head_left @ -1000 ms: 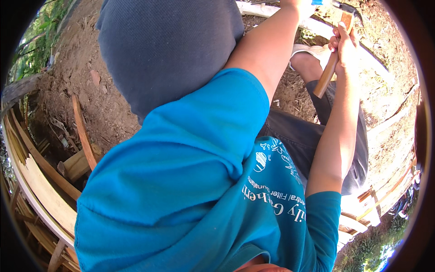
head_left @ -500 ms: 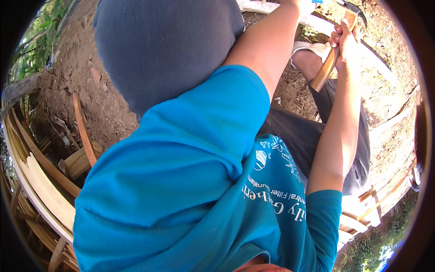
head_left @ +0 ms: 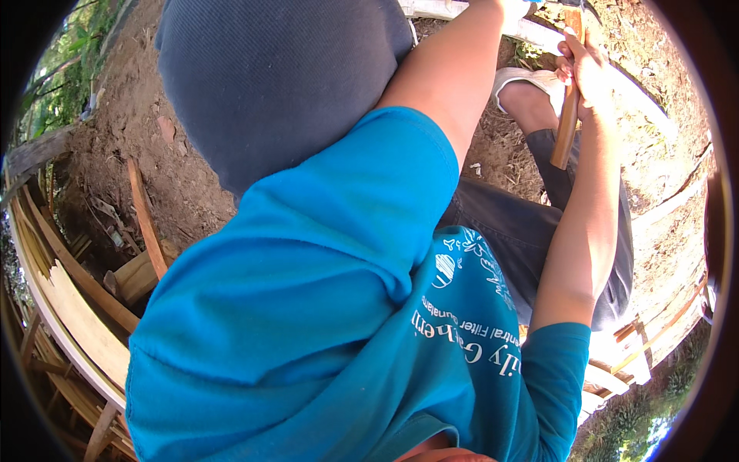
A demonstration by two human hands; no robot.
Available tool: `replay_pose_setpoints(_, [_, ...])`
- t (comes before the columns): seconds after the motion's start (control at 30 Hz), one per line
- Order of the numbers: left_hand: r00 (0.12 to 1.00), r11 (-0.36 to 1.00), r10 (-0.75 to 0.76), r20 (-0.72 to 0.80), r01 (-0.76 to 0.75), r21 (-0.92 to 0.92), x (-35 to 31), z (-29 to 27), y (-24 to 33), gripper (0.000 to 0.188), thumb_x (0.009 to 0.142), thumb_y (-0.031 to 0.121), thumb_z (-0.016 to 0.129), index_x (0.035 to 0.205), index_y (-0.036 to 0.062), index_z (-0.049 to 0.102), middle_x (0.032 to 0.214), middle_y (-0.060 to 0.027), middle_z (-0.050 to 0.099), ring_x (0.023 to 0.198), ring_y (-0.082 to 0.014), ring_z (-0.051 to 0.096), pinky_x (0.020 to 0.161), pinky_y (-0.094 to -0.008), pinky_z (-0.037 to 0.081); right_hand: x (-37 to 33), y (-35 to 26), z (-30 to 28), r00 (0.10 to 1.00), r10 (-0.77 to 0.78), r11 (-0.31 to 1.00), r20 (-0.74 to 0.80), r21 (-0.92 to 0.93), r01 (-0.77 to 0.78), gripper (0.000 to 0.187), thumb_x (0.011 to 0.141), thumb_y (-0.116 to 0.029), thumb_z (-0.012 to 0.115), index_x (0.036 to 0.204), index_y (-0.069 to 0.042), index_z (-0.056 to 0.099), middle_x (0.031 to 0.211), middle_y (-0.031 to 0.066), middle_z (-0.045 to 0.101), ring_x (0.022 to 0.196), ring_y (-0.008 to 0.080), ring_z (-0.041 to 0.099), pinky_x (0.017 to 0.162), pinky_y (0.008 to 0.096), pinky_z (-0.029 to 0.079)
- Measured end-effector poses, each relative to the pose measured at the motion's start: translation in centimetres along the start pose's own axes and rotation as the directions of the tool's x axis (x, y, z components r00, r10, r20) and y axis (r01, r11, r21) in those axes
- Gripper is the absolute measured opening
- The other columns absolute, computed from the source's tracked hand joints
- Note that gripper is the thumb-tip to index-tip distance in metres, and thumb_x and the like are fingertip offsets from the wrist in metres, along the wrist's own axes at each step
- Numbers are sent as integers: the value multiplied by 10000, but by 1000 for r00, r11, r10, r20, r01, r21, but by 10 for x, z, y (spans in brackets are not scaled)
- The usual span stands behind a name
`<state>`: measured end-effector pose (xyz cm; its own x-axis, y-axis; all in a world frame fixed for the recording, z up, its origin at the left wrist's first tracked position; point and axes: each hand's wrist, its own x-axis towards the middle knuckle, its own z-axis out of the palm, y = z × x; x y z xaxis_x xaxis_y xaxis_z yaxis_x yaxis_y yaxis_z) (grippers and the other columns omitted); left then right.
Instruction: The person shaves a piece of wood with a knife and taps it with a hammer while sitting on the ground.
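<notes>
My right hand is closed round the wooden handle of a hammer, whose lower end hangs free beside my forearm. The hammer's head lies at the upper edge and is mostly cut off. My left hand reaches to the same edge, where only its back part shows; its fingers are out of the picture. Next to it a small bit of something blue is visible, too little to name. A pale wooden strip runs below both hands along the ground.
My foot in a white shoe rests on bare soil near the strip. Split wood and bamboo pieces lie at the left, with a narrow brown stick leaning there. More pale slats are at the lower right.
The hammer has moved up and slightly left, its handle now more upright and its head largely out of the picture. My left hand has shifted slightly toward the upper edge.
</notes>
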<state>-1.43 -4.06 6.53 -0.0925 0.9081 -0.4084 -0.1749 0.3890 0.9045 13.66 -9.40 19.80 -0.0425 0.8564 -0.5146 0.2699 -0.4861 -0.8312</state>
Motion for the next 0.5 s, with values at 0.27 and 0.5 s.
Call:
replay_pose_setpoints(0.27, [967,754,-248,57,229,-615,-4,6,3,295,902,243,574,919,-15,716,830,-168,693,694,-240,648,586,-399,513,1,-2,4,1000,-5,999,-10,-44,4,149,1034,-178,597,1042,-79,487,776,0,505,542,53,421,475,226,384])
replay_pose_setpoints(0.5, [971,734,224,77,-221,642,-20,-13,5,227,860,239,648,996,94,758,1022,-194,739,924,-358,708,790,-451,565,1,9,13,1000,9,998,-5,-57,-9,148,1044,-188,587,1082,-64,516,813,9,547,551,54,432,503,224,401])
